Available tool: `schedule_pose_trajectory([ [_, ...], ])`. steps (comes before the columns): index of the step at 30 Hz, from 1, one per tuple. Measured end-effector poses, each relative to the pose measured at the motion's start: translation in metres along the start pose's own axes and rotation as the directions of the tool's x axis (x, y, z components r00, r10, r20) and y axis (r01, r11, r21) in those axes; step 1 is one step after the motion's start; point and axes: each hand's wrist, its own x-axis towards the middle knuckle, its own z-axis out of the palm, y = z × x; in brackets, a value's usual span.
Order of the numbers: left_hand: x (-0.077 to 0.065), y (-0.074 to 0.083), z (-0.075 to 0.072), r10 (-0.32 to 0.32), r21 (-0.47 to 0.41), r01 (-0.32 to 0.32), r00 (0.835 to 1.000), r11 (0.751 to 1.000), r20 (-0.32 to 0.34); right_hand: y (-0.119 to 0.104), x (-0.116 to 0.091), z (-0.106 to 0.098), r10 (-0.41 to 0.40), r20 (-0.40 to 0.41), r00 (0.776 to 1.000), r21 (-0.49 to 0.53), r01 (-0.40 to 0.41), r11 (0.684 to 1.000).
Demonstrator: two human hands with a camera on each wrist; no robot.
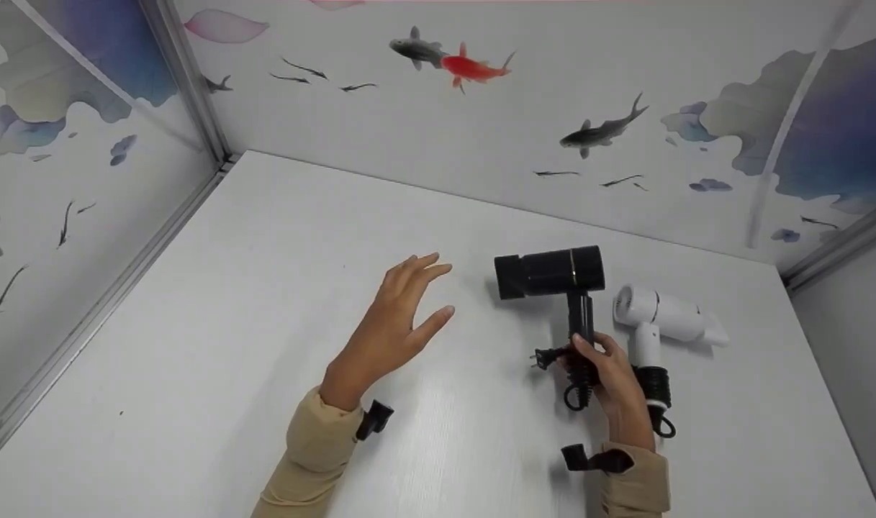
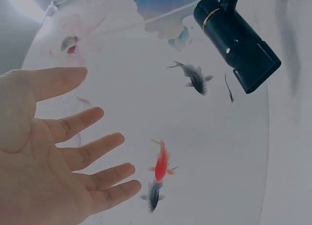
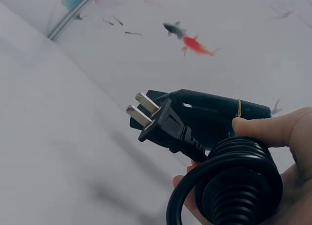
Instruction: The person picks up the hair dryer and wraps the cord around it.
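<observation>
My right hand (image 1: 614, 374) grips a black hair dryer (image 1: 553, 272) by its handle, with the nozzle pointing left. The black cord is coiled round the lower handle, and its two-pin plug (image 3: 163, 122) sticks out beside the fingers. A white hair dryer (image 1: 671, 316) lies on the table just right of that hand, its dark cord (image 1: 653, 387) wound round its handle. My left hand (image 1: 398, 316) is held over the table left of the black dryer, fingers spread and holding nothing; its palm and all five fingers show in the left wrist view.
A white table (image 1: 265, 252) spans the area below the hands. Behind it stands a white wall panel (image 1: 481, 137) printed with fish and blue patches, and another patterned panel (image 1: 85, 201) borders the left side. Each wrist carries a small black camera mount (image 1: 375, 419).
</observation>
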Motion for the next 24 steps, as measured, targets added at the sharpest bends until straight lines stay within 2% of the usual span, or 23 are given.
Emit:
schedule_pose_trajectory([
  [6,0.000,-0.002,0.000,-0.043,0.011,0.042,0.997,0.999,0.066,0.011,0.009,-0.008,0.038,-0.063,0.997,0.027,-0.036,0.999],
  [8,-0.001,-0.002,0.000,-0.066,0.015,0.065,0.993,0.998,0.095,0.012,0.010,-0.010,0.034,-0.084,0.996,-0.010,-0.035,0.999],
  [11,-0.001,-0.003,0.000,-0.101,0.028,0.098,0.985,0.995,0.139,0.012,0.010,-0.010,0.019,-0.127,0.992,-0.130,-0.035,0.991],
  [14,-0.002,-0.003,0.000,-0.116,0.029,0.112,0.979,0.993,0.169,0.012,0.010,-0.008,0.000,-0.164,0.986,-0.261,-0.044,0.964],
  [17,-0.003,-0.003,0.000,-0.122,0.022,0.120,0.973,0.993,0.194,0.013,0.010,-0.004,-0.035,-0.185,0.982,-0.381,-0.039,0.924],
  [21,-0.003,-0.003,0.000,-0.130,0.021,0.128,0.968,0.992,0.213,0.013,0.009,-0.002,-0.094,-0.188,0.978,-0.506,-0.015,0.862],
  [24,-0.003,-0.004,0.001,-0.132,0.024,0.129,0.967,0.991,0.219,0.014,0.007,-0.001,-0.124,-0.181,0.976,-0.562,0.001,0.827],
])
